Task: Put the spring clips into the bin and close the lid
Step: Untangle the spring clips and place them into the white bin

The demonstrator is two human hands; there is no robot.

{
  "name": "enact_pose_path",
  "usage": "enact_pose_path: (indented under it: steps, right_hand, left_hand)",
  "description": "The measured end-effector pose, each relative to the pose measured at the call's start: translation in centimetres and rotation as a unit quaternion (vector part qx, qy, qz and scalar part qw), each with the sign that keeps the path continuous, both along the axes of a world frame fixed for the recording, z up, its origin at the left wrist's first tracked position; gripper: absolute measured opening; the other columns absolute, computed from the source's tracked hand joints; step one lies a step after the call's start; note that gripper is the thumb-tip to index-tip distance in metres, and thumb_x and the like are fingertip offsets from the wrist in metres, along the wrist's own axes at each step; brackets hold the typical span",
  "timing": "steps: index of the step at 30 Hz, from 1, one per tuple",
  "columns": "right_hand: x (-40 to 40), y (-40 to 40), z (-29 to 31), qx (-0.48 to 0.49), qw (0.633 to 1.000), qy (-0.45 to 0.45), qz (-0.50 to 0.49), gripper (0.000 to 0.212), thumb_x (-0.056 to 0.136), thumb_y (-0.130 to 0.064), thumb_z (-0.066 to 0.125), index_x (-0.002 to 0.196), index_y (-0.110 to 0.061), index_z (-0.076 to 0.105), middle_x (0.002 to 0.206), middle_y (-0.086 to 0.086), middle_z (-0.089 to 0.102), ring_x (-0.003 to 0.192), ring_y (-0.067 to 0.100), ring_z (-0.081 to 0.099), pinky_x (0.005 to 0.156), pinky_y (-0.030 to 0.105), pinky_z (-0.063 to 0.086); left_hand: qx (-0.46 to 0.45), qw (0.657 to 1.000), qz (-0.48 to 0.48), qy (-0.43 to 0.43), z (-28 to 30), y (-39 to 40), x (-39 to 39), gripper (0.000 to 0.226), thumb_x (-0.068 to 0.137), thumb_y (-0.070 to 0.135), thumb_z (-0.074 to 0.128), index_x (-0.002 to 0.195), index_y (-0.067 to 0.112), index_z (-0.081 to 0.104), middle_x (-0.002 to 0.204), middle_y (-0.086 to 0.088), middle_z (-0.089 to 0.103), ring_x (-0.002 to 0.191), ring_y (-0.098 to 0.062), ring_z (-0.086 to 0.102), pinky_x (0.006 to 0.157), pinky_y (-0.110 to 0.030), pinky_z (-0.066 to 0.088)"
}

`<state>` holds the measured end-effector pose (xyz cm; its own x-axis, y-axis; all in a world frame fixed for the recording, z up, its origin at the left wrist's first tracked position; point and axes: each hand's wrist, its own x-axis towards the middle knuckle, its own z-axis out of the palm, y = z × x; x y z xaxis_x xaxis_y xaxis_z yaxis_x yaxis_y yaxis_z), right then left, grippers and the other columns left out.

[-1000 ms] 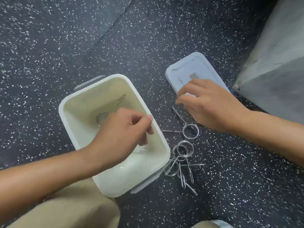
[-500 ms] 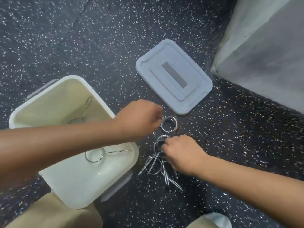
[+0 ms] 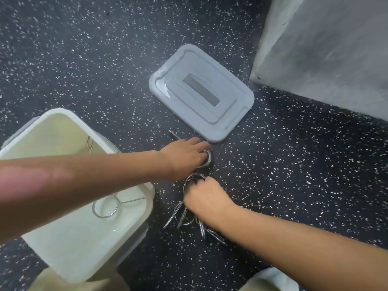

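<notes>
Left hand [image 3: 184, 158] curled over one spring clip [image 3: 206, 157] at centre frame; right hand [image 3: 204, 199] closed on clip pile [image 3: 189, 219] just below. Dark speckled floor [image 3: 84, 59]. Open bin [image 3: 69, 238] lower left, holding a clip; lid [image 3: 201, 91] upper centre; grey block [image 3: 327, 49] upper right.

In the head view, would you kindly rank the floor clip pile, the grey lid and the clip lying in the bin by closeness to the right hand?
1. Clip pile: under the right hand, touching it.
2. Clip in the bin: to the hand's left, inside the white bin.
3. Grey lid: beyond the hand, flat on the floor.
</notes>
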<state>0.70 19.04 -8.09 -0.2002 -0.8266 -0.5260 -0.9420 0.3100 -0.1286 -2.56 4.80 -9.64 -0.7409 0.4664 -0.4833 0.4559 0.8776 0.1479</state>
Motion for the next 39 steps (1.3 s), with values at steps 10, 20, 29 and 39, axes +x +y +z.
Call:
enact_pose_path:
  steps: [10, 20, 29, 39]
  right_hand:
    - [-0.4, 2.8, -0.9, -0.034, 0.998, 0.041, -0.018, 0.025, 0.055, -0.005, 0.081, 0.074, -0.010, 0.066, 0.063, 0.004, 0.058, 0.043, 0.020, 0.054, 0.043, 0.028, 0.026]
    - [-2.4, 2.7, 1.9, -0.039, 0.998, 0.028, -0.039, 0.017, 0.078, 0.003, 0.058, 0.092, -0.008, 0.058, 0.080, 0.006, 0.057, 0.057, 0.023, 0.058, 0.046, 0.033, 0.030]
    - [-2.9, 0.9, 3.8, -0.104, 0.992, 0.069, -0.009, 0.032, 0.048, 0.007, 0.072, 0.072, -0.010, 0.060, 0.060, 0.004, 0.052, 0.039, 0.020, 0.048, 0.034, 0.032, 0.031]
    - [-3.5, -1.9, 7.1, -0.162, 0.985, 0.065, 0.008, 0.042, 0.043, 0.015, 0.069, 0.074, -0.010, 0.057, 0.063, 0.003, 0.051, 0.041, 0.018, 0.047, 0.035, 0.031, 0.036]
  left_hand:
    - [0.045, 0.996, 0.075, 0.022, 1.9, -2.1, -0.7, 0.027, 0.089, 0.000, 0.043, 0.107, 0.001, 0.063, 0.136, -0.015, 0.053, 0.107, -0.034, 0.062, 0.098, -0.042, 0.045]
    - [0.088, 0.952, 0.287, 0.056, 10.0, -7.6, -1.2, 0.046, 0.089, -0.006, 0.042, 0.130, 0.000, 0.062, 0.138, -0.015, 0.052, 0.113, -0.036, 0.062, 0.096, -0.042, 0.049]
    - [0.139, 0.876, 0.456, 0.075, 18.7, -12.4, 2.3, 0.031, 0.094, 0.003, 0.049, 0.113, 0.010, 0.073, 0.107, -0.020, 0.073, 0.103, -0.037, 0.068, 0.090, -0.045, 0.054]
    - [0.210, 0.759, 0.612, -0.073, 19.3, -14.6, 10.0, 0.047, 0.080, 0.031, 0.051, 0.121, 0.031, 0.073, 0.116, 0.014, 0.076, 0.112, -0.021, 0.072, 0.103, -0.044, 0.052]
